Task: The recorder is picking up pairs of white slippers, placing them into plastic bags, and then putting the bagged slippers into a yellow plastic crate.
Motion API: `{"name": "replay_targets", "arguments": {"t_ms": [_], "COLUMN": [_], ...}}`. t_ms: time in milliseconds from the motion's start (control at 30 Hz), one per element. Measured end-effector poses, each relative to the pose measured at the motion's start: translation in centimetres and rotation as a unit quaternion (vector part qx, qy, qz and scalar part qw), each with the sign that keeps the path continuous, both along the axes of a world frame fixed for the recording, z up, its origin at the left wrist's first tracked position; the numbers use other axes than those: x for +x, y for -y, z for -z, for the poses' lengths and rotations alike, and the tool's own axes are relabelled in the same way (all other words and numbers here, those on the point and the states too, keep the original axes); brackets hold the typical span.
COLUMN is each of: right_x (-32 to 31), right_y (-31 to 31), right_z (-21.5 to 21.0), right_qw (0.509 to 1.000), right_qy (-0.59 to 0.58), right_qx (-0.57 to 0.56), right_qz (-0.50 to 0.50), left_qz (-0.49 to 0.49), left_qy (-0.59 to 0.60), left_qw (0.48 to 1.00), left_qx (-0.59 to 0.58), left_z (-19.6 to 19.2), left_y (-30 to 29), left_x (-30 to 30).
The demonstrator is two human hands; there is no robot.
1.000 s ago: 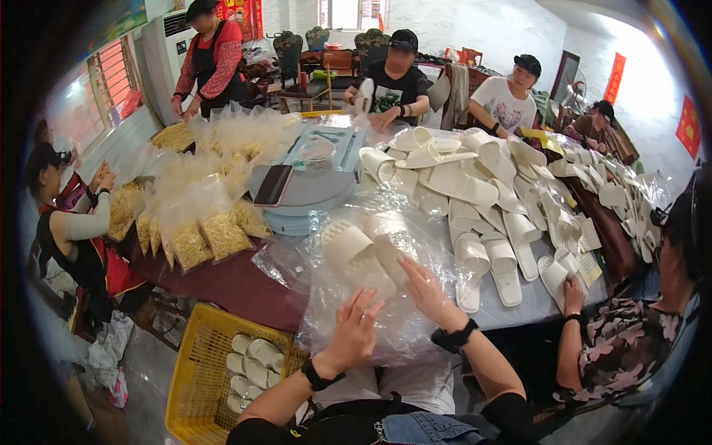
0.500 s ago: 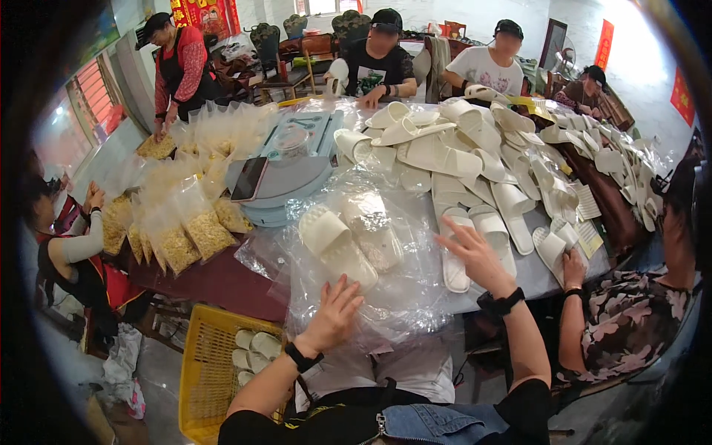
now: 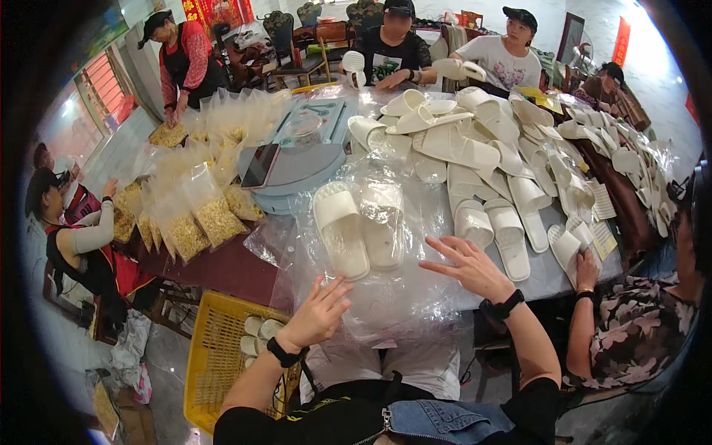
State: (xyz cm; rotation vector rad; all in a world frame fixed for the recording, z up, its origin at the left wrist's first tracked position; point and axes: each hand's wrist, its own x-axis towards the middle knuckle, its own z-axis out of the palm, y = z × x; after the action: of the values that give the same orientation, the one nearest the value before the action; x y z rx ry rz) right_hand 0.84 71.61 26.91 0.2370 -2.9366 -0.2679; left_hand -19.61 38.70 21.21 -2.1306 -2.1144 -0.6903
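Two white slippers lie side by side in front of me, toes pointing away: a left one (image 3: 341,231) and a right one (image 3: 386,236). Shiny clear plastic bags (image 3: 378,308) are spread under and around them; whether the right slipper is partly covered by the film I cannot tell. My left hand (image 3: 319,315) has its fingers spread, the tips at the heel of the left slipper. Over the plastic, to the right of the pair, my right hand (image 3: 471,271) hovers with fingers apart, holding nothing.
A large pile of white slippers (image 3: 456,148) covers the table's right side. Behind the pair are grey-blue plastic pieces (image 3: 297,174) with a phone (image 3: 261,166). Filled clear bags (image 3: 211,211) stand left. A yellow basket (image 3: 215,356) holds slippers. A neighbour's hand (image 3: 587,268) works close on my right.
The left slipper has straightened from a slant and now lies parallel to the other. My right hand has lowered slightly toward the pair. Across the table, a person has raised slippers in their hands.
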Motion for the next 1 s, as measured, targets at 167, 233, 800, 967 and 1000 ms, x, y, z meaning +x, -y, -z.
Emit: {"name": "replay_targets", "arguments": {"t_ms": [167, 233, 800, 967, 1000], "right_x": [-1.8, -2.1, -4.5, -5.7, -5.8], "right_y": [-0.7, -1.1, -1.0, -0.7, -0.6], "right_z": [0.4, 0.7, 2.9, 5.0, 5.0], "right_qw": [0.998, 0.996, 0.784, 0.714, 0.718], "right_qy": [-0.009, 0.006, -0.071, -0.14, -0.15], "right_qx": [-0.037, -0.052, -0.586, -0.661, -0.654], "right_qz": [-0.051, -0.071, 0.193, 0.184, 0.188], "left_qz": [-0.015, -0.019, -0.033, -0.117, -0.145], "left_qy": [0.03, 0.049, 0.273, 0.169, 0.154], "left_qw": [0.998, 0.997, 0.958, 0.969, 0.963], "left_qx": [0.048, 0.06, 0.079, 0.14, 0.165], "left_z": [0.6, 0.7, 0.4, -0.1, 0.3], "left_y": [0.6, 1.1, 1.5, -0.1, -0.3], "left_x": [-0.3, -0.5, -2.0, 0.1, 0.1]}}
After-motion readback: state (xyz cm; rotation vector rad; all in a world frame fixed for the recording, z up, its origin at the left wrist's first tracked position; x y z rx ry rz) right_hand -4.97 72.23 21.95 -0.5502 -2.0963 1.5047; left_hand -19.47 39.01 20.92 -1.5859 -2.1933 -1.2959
